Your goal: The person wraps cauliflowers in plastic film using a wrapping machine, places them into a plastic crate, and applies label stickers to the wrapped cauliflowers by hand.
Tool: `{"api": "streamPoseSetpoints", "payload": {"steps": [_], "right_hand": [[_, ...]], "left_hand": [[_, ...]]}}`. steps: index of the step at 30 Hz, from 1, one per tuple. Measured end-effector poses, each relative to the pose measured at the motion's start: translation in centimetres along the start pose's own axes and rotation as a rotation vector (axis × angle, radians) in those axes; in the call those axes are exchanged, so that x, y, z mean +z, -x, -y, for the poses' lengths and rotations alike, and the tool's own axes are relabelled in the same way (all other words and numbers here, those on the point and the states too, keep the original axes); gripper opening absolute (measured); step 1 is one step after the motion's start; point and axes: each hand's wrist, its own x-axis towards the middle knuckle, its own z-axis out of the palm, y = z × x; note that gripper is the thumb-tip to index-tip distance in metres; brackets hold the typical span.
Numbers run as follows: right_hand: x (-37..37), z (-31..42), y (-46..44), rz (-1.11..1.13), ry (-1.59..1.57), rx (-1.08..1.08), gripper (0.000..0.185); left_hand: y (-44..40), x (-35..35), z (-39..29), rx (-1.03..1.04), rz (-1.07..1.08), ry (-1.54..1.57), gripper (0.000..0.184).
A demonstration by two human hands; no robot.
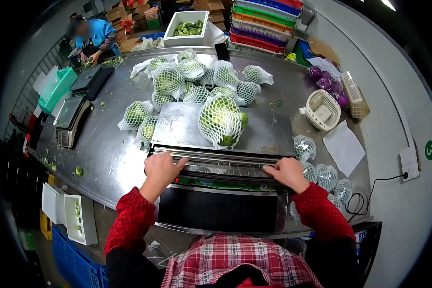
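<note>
A wrapping machine point(216, 197) with a metal plate stands at the table's near edge. My left hand point(161, 169) is at the left end of its film roll point(221, 169), fingers closed, thumb pointing inward. My right hand point(289, 173) is at the roll's right end in a similar pose. What the fingers of either hand grip is hidden. On the plate, between and beyond my hands, rests a green vegetable in white foam netting point(222, 120). Behind it lie several more netted vegetables point(169, 81). Several film-wrapped, netted ones point(326, 177) lie right of the machine.
Two scales point(71, 117) stand at the left. A white basket point(323, 109), purple wrapped vegetables point(324, 82) and a paper sheet point(344, 146) are at the right. Stacked crates point(261, 29) and a foam box point(187, 29) stand beyond the table. Another person point(98, 36) works at the far left.
</note>
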Motion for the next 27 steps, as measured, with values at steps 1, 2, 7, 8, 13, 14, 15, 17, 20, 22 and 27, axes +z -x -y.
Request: {"api": "streamPoseSetpoints", "payload": {"steps": [1, 2, 7, 8, 13, 14, 15, 17, 20, 22, 27], "right_hand": [[-0.1, 0.9, -0.4, 0.028, -0.033, -0.004, 0.045], [1.0, 0.9, -1.1, 0.058, -0.226, 0.002, 0.041], [-2.1, 0.1, 3.4, 0.339, -1.000, 0.156, 0.029], [-3.5, 0.5, 5.5, 0.402, -1.101, 0.163, 0.029], [-10.4, 5.1, 1.3, 0.032, -1.943, -0.502, 0.020], [-10.6, 5.6, -2.6, -0.015, -2.149, -0.569, 0.020], [-10.2, 7.0, -7.2, -0.203, -2.018, -0.469, 0.023], [-4.8, 6.8, -13.4, -0.369, -1.579, -0.311, 0.033], [1.8, 3.6, -16.1, -0.031, -1.546, -0.222, 0.025], [2.2, 3.8, -15.3, 0.005, -1.595, -0.290, 0.027], [0.0, 3.0, -16.8, -0.295, -0.234, -1.021, 0.069]], "left_hand": [[-0.6, -0.1, -0.5, 0.026, 0.047, -0.019, 0.053], [-1.1, 0.4, -0.5, -0.002, 0.126, 0.055, 0.049], [1.3, -0.3, 1.0, -0.162, 0.398, 0.804, 0.031], [3.1, -2.2, 1.6, -0.302, 0.563, 1.103, 0.027], [-0.2, -12.7, -1.8, 0.235, 0.219, 2.071, 0.030], [-3.5, -12.7, -3.8, 0.184, -0.053, 2.012, 0.025], [-7.0, -12.5, -5.0, 0.139, -0.318, 1.931, 0.022], [-12.9, -5.6, -3.3, 0.161, -0.134, 1.277, 0.015], [-14.5, 0.7, -2.6, 0.340, 0.016, 0.862, 0.028], [-13.6, 1.1, -2.2, 0.494, -0.187, 0.983, 0.052], [-14.2, 1.9, -1.7, 1.078, -0.414, 0.035, 0.047]]}}
